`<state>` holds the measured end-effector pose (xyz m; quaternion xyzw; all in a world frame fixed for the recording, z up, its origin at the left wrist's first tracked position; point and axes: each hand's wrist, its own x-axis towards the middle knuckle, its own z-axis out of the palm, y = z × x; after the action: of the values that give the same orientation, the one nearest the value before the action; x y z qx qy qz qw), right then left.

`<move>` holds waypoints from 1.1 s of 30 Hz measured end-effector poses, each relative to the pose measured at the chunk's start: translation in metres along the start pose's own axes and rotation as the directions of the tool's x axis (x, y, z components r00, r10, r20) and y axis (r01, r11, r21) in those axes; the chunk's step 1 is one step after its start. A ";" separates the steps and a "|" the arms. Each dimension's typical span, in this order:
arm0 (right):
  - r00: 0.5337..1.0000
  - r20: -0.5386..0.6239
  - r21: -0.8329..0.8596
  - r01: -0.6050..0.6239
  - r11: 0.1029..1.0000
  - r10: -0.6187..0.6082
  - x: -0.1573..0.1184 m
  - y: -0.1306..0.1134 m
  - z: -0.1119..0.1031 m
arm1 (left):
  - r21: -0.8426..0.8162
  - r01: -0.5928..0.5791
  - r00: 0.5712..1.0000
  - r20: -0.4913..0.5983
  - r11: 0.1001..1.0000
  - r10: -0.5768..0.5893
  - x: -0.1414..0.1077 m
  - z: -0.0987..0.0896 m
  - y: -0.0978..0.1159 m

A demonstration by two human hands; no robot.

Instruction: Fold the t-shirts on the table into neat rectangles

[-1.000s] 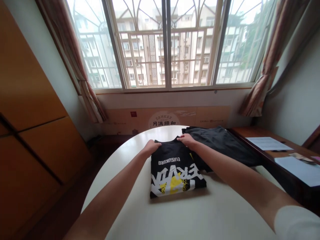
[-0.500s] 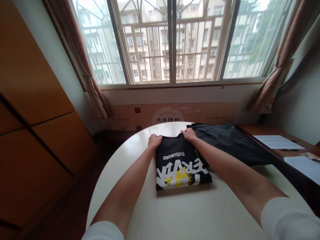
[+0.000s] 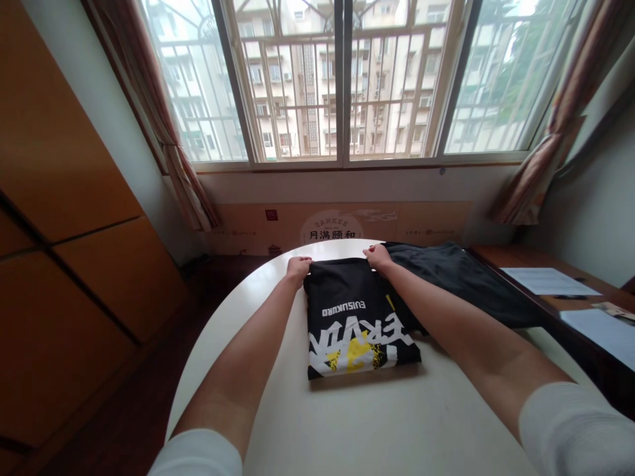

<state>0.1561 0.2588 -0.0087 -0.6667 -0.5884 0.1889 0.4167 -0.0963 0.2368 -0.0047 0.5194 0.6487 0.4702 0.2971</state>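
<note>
A folded black T-shirt [image 3: 342, 281] with white lettering and a yellow print lies in the middle of the white round table [image 3: 307, 430]. My left hand [image 3: 299, 267] pinches its far left corner, fingers closed on the cloth. At the far right corner, my right hand [image 3: 378, 256] grips the same shirt between closed fingers. The far edge stretches nearly straight between the two hands. Close beside my right forearm, dark trousers or similar black cloth [image 3: 461, 281] lies spread out, partly covered by that arm.
To the right stands a brown wooden desk [image 3: 496, 256] with white papers [image 3: 550, 281] and a dark pen [image 3: 573, 297]. A printed carton panel [image 3: 426, 221] leans under the window. Wooden cabinets [image 3: 64, 165] rise on the left, and curtains [image 3: 186, 185] hang beside the window.
Both hands have moved slightly farther away and apart, the left one to the left. The shirt's far edge has been drawn out and now lies straighter.
</note>
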 end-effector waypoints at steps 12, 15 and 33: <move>0.702 0.572 -0.240 0.638 0.732 -0.424 -0.196 -0.003 -0.012 | 0.509 -0.602 0.763 0.593 0.615 0.256 -0.084 0.011 -0.024; 0.590 0.661 -0.139 0.703 0.697 -0.463 -0.235 0.004 -0.040 | 0.644 -0.500 0.845 0.508 0.578 0.165 -0.086 0.008 -0.026; 0.136 0.637 0.510 0.663 0.547 -0.759 -0.283 -0.032 -0.053 | 0.813 -0.163 0.982 0.079 0.559 0.171 -0.095 -0.006 -0.010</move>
<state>0.1080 -0.0271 -0.0206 -0.1151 -0.9379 0.2801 0.1690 -0.0791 0.1442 -0.0215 0.6545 0.7412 0.1470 -0.0242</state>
